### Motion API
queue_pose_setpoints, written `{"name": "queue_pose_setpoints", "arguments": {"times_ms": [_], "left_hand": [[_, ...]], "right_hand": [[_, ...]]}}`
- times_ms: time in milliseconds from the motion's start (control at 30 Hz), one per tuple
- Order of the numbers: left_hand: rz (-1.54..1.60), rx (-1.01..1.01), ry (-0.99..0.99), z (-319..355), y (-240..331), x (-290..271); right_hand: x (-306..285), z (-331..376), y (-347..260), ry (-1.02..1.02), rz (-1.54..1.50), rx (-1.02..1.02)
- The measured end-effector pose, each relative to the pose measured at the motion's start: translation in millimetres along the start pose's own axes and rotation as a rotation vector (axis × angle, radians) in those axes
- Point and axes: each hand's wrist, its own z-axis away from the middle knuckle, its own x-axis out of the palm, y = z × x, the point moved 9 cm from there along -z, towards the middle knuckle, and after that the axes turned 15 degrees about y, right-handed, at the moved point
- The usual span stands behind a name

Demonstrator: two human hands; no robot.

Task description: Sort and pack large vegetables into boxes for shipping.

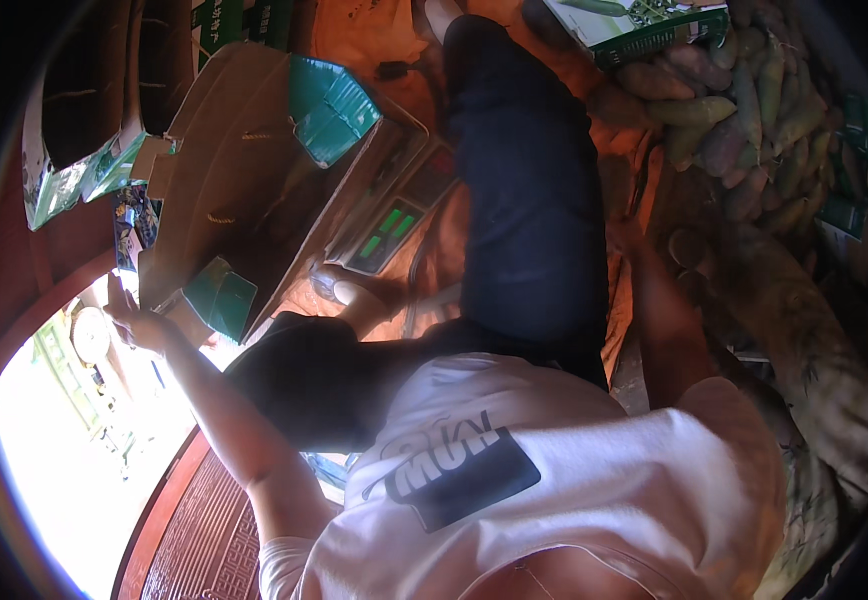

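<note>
My left hand [136, 318] is at the lower left corner of an open cardboard box [224, 165], its fingers stretched upward beside the edge. Whether it touches the cardboard I cannot tell. The box is brown inside, with nothing visible in it, and has shiny green end flaps. It leans next to a digital scale [379, 240] with a lit green display. In shadow beside my right thigh is my right hand [626, 238], its fingers hard to make out. The nearest things to it are an orange cloth [622, 150] and a heap of long greenish and reddish produce [744, 110].
More green and white boxes [84, 190] stand at the upper left. A printed carton [644, 25] lies by the heap. Patterned sacks [804, 350] fill the right side. A carved reddish wooden panel [204, 525] is at lower left, beside a bright opening [64, 420].
</note>
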Motion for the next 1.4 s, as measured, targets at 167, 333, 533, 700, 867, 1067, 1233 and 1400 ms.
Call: {"name": "queue_pose_setpoints", "arguments": {"times_ms": [167,333,533,700,867,1067,1233,1400], "left_hand": [[0.084,-0.047,0.026,-2,2,15],[0.214,-0.132,-0.037,-15,-5,3],[0.167,0.055,-0.089,-18,24,-4],[0.138,0.216,-0.130,-24,15,-14],[0.005,0.312,-0.273,-20,35,-15],[-0.118,0.307,-0.369,-19,13,0],[-0.280,0.331,-0.402,-12,5,1],[-0.293,0.356,-0.436,-8,4,1]], "right_hand": [[-29,21,64,0.206,0.592,-0.277],[-6,49,63,0.151,0.333,-0.263],[-55,52,19,0.105,-0.039,-0.196],[-68,77,-81,0.145,-0.216,-0.208],[-94,216,-277,0.315,-0.036,-0.798],[58,472,-412,-0.064,0.299,-1.299],[245,565,-432,-0.375,0.867,-1.615],[405,553,-389,-0.464,1.493,-1.675]]}}
